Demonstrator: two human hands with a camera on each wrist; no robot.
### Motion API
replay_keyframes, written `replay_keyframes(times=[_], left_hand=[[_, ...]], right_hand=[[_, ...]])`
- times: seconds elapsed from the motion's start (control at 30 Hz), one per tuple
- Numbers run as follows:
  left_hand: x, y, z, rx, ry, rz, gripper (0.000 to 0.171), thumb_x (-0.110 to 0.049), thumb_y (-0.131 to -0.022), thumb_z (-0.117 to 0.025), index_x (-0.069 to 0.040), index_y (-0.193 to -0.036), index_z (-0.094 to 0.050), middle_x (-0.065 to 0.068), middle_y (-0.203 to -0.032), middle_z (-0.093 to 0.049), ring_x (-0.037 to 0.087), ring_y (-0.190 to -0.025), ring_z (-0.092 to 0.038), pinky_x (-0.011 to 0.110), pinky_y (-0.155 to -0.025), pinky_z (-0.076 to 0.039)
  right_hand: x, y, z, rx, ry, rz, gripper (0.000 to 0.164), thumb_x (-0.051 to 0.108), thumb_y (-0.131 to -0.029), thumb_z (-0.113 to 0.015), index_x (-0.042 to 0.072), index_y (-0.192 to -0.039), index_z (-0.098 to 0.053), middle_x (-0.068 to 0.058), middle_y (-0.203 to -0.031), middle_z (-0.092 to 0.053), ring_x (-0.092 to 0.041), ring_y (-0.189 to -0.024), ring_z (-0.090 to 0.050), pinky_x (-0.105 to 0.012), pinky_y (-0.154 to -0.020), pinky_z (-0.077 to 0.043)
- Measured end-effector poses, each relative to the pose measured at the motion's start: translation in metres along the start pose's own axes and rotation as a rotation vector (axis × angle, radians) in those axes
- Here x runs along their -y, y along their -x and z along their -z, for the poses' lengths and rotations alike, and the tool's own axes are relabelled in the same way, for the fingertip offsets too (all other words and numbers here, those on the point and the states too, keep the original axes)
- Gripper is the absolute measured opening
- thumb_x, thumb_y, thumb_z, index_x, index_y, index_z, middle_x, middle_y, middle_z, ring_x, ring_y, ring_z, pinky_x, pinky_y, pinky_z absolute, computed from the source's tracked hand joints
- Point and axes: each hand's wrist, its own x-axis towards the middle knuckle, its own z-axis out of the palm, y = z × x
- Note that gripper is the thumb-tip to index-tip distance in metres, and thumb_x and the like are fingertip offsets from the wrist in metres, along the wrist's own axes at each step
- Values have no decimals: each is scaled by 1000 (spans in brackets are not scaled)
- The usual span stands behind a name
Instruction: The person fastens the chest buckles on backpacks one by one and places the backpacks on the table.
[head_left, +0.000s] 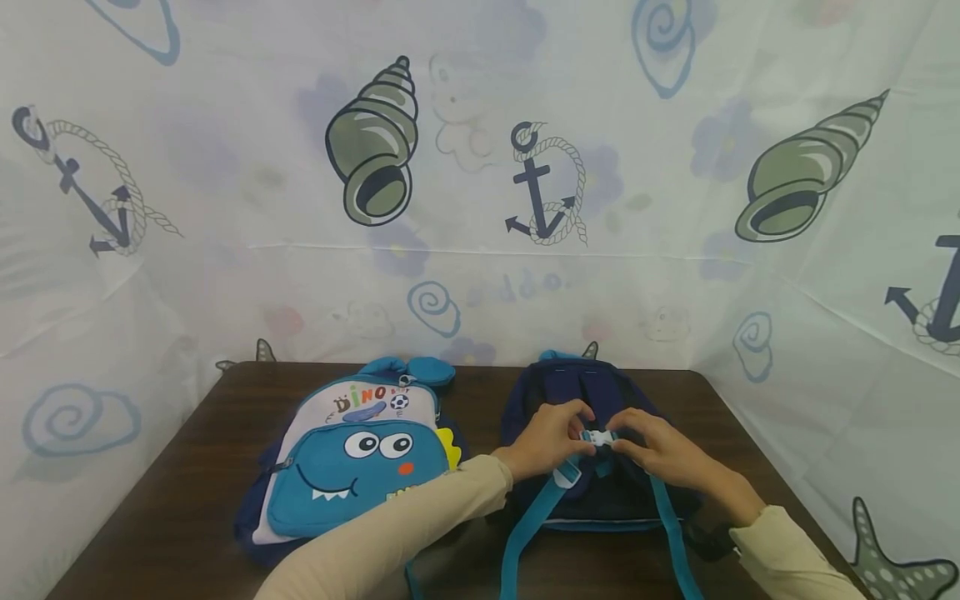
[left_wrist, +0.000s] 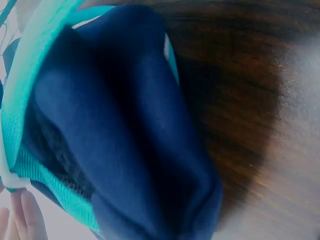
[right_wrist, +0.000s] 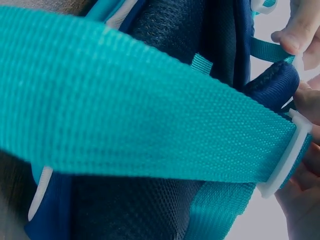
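Observation:
A navy backpack (head_left: pixel 558 392) lies with its strap side up on the right half of the table. Above its middle, my left hand (head_left: pixel 546 437) and right hand (head_left: pixel 663 447) pinch opposite ends of a small white buckle (head_left: pixel 600 437). Whether its halves are fully locked together, I cannot tell. Teal straps (head_left: pixel 529 521) run down from the pack on both sides, and the left one passes through a white slider (head_left: pixel 567 473). In the right wrist view, a wide teal strap (right_wrist: pixel 125 105) crosses in front, with fingers partly visible at the right edge.
Left of the navy pack lies a second backpack (head_left: pixel 352 475) with a blue dinosaur face, partly behind my left sleeve (head_left: pixel 405 533). Both rest on a dark wooden table (head_left: pixel 172 467). Printed white cloth (head_left: pixel 480 275) hangs around the back and sides.

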Motion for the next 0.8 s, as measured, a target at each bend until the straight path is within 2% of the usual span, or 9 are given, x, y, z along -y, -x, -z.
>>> replay_keyframes(times=[0.2,0.53,0.8], left_hand=[[2,1,-3,-3,12,8,45,-13,-86,-78,-10,-126,-58,3,-91,-73,-1,-73,-63,13,-65,-51],[0,7,1,36,-27,53,33,-18,-91,-74,-10,-121,-62,4,-99,-70,2,-76,-61,15,-64,-49],[3,10,-1,74,-59,64,29,-21,-94,-70,-12,-120,-62,3,-102,-70,1,-75,-60,15,-64,-49]], right_hand=[[-2,-2,-4,10,11,33,20,18,-99,-62,9,-117,-63,-2,-117,-64,-23,-108,-60,-32,-89,-52],[2,-4,-6,-28,113,23,18,18,-96,-67,11,-112,-67,-2,-115,-66,-22,-107,-60,-39,-88,-52],[4,-5,-6,24,150,-29,18,22,-95,-68,13,-111,-68,0,-115,-66,-23,-108,-60,-42,-89,-52]])
